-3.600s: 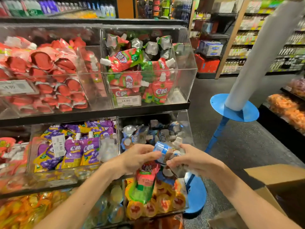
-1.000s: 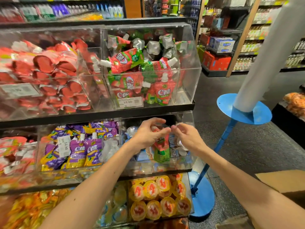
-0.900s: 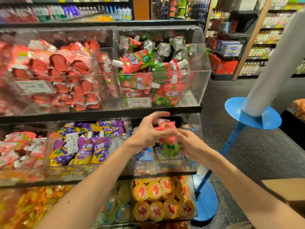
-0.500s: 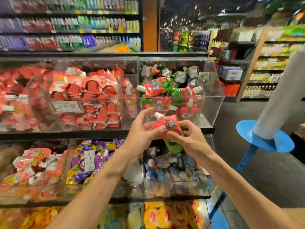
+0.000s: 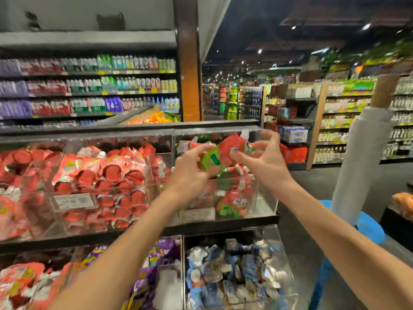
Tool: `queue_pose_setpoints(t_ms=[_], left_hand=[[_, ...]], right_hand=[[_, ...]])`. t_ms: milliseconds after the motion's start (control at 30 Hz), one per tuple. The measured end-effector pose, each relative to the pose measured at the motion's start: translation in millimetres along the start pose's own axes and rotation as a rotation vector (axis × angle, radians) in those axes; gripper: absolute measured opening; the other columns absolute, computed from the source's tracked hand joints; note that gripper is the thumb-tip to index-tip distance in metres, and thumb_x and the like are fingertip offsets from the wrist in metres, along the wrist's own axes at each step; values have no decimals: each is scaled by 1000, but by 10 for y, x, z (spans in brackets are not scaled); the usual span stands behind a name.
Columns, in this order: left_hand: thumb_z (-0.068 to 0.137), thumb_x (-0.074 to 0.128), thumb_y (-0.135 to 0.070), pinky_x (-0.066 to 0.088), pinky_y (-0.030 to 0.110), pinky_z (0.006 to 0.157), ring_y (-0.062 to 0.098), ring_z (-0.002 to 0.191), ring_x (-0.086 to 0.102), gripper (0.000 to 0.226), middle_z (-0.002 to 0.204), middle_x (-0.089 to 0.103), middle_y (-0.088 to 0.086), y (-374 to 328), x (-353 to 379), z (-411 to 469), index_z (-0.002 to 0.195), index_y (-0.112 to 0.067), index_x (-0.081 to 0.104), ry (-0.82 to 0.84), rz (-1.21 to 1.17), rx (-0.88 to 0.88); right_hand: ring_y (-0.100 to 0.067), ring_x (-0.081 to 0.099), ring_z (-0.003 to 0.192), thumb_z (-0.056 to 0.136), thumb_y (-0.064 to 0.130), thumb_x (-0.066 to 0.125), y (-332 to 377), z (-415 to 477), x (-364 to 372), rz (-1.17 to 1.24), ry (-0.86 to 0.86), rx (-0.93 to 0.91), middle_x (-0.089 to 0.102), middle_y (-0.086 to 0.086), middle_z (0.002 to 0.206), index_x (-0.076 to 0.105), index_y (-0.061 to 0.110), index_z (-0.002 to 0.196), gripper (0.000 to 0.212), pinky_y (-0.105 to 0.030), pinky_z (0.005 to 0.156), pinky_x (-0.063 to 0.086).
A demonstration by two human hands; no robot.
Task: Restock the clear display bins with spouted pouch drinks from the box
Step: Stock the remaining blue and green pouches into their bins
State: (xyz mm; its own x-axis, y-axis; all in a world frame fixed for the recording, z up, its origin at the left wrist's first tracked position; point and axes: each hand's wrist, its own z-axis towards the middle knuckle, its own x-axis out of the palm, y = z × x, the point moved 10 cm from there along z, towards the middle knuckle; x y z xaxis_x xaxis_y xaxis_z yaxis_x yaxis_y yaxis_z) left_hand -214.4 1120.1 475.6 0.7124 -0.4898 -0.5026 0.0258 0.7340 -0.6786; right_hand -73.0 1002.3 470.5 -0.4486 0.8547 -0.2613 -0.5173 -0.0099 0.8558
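A red-and-green spouted pouch [image 5: 225,152] is held over the open top of the upper right clear bin [image 5: 266,198], spout pointing up and right. My left hand [image 5: 192,168] grips its green lower end. My right hand [image 5: 263,157] pinches its red upper part with thumb and forefinger, the other fingers spread. More red-and-green pouches [image 5: 234,202] lie inside that bin. The box is out of view.
The bin to the left holds red pouches [image 5: 107,175]. Lower bins hold blue-silver pouches [image 5: 232,271] and purple pouches [image 5: 156,265]. A grey pole on a blue stand [image 5: 362,166] rises at right. Store shelves fill the background.
Both hands have lifted the red-and-green pouch from in front of the lower shelf up over the upper right bin. The pouch has tilted, and the view has swung upward.
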Motion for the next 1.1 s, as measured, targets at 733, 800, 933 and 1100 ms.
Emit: queue_pose_setpoints(t_ms=[733,800,933,1100], left_hand=[[106,36,-43,26,64,107,31,131,41,38,129,57,11,592,710,821,131,-17,50,309,815,-100],[105,36,-44,28,64,106,28,136,35,41,139,52,6,561,745,831,134,-20,51,292,883,-46],[105,33,-45,24,65,110,27,143,23,49,154,37,1,591,826,791,150,-25,36,344,876,-46],[105,27,-49,21,66,112,27,148,18,68,164,19,-1,595,807,648,158,-23,-8,320,707,-41]], right_hand=[[-24,60,109,91,47,66,-500,668,144,-807,147,-141,66,-6,117,71,12,112,40,-37,87,49],[-26,60,112,92,46,65,-519,630,159,-825,149,-130,66,-8,122,70,12,115,41,-36,88,48],[-26,60,114,95,45,62,-579,530,133,-815,124,-92,66,-9,123,69,12,117,41,-38,91,48],[-25,57,119,95,42,59,-625,364,130,-735,105,-100,62,-9,128,60,13,133,47,-38,100,45]])
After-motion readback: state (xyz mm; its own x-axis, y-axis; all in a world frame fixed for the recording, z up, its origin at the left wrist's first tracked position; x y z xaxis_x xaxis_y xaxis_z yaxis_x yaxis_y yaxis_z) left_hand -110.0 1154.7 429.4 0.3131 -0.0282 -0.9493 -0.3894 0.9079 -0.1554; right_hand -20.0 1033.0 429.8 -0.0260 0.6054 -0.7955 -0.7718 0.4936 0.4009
